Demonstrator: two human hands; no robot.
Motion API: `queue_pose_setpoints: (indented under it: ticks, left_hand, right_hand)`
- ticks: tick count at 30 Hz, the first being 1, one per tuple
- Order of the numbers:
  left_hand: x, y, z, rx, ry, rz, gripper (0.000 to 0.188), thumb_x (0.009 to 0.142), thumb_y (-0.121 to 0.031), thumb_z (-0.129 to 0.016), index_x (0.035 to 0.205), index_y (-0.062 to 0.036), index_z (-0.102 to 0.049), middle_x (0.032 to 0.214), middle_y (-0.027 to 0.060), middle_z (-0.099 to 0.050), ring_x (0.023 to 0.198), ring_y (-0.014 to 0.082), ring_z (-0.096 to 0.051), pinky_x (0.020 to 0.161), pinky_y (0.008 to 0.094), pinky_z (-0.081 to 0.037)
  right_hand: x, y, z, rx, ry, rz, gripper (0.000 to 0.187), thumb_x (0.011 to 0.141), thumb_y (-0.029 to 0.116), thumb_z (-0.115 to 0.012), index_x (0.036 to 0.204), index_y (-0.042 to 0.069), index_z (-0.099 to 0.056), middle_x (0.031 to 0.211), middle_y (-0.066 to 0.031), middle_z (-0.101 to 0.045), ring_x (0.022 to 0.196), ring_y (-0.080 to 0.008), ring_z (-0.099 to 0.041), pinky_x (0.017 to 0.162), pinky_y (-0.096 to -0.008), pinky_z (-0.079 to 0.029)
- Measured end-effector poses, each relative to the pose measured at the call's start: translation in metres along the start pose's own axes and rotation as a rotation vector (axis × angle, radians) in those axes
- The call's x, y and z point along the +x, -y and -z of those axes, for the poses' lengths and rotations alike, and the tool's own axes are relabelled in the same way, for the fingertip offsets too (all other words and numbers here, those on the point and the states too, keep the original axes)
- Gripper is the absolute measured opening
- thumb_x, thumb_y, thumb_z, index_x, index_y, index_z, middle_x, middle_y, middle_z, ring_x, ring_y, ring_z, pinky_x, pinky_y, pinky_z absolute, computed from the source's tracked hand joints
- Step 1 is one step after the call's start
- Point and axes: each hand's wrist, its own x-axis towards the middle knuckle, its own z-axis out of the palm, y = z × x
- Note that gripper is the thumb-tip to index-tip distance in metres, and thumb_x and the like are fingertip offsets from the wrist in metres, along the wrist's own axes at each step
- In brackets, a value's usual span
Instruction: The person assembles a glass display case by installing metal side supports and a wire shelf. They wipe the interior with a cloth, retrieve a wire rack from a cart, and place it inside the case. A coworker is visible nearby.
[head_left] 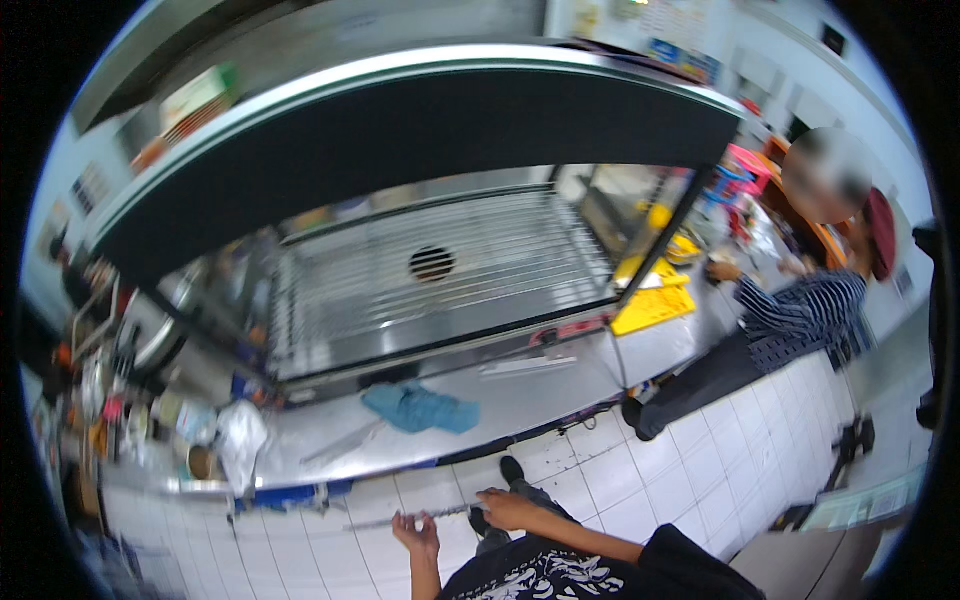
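Observation:
Both my hands are low in the head view, in front of my black printed shirt and above the tiled floor. My right hand (pixel 512 510) is closed around one end of a long, thin grey rod-like thing (pixel 375 524), too blurred to name. The rod points left, past my left hand (pixel 418 537), whose fingers are apart and raised beside it. Whether the left fingers touch it is unclear. Ahead of my hands, a crumpled blue cloth (pixel 420 408) lies on the steel counter (pixel 325 425). A long flat strip like a blade rests left of the cloth.
A display warmer with a wire rack (pixel 450 255) and dark top panel (pixel 430 125) stands on the counter. Yellow trays (pixel 655 308) sit at its right. A person in a striped top (pixel 810 305) works beyond them. Cups and a white plastic bag (pixel 241 445) crowd the left end.

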Motion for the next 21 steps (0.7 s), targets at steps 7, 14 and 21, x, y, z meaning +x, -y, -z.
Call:
queue_pose_setpoints:
  ticks: [7, 14, 21]
  left_hand:
    - [-0.083, 0.018, 0.007, 0.205, 0.068, 0.173, 0.040, 0.082, -0.051, -0.054, 0.104, -0.0180, -0.050, 0.115, 0.0008, -0.051, 0.107, 0.0299, -0.047, 0.080, 0.0473, -0.037]
    - [-0.143, 0.009, 0.009, 0.448, 0.206, 0.122, 0.045, 0.088, -0.048, -0.042, 0.117, -0.0155, -0.052, 0.124, 0.0001, -0.059, 0.112, 0.0193, -0.044, 0.097, 0.0427, -0.029]
    - [-0.190, -0.019, 0.022, 0.308, 0.798, 0.128, 0.048, 0.099, -0.041, -0.036, 0.132, -0.0067, -0.048, 0.130, 0.0119, -0.056, 0.110, 0.0210, -0.057, 0.099, 0.0338, -0.039]
  right_hand:
    - [0.038, -0.004, -0.100, -0.177, 0.332, 0.002, 0.038, 0.086, 0.032, -0.055, 0.119, 0.013, -0.058, 0.105, -0.0208, -0.065, 0.097, -0.0381, -0.063, 0.085, -0.0488, -0.049]
    - [-0.012, -0.009, -0.103, 0.219, 0.093, 0.111, 0.029, 0.093, 0.031, -0.051, 0.092, 0.004, -0.062, 0.088, -0.0220, -0.064, 0.084, -0.0425, -0.061, 0.074, -0.0473, -0.048]
    - [-0.111, 0.086, 0.022, 0.082, -0.017, 0.027, 0.031, 0.096, 0.031, -0.049, 0.091, 0.003, -0.063, 0.078, -0.0187, -0.064, 0.076, -0.0369, -0.062, 0.069, -0.0425, -0.047]
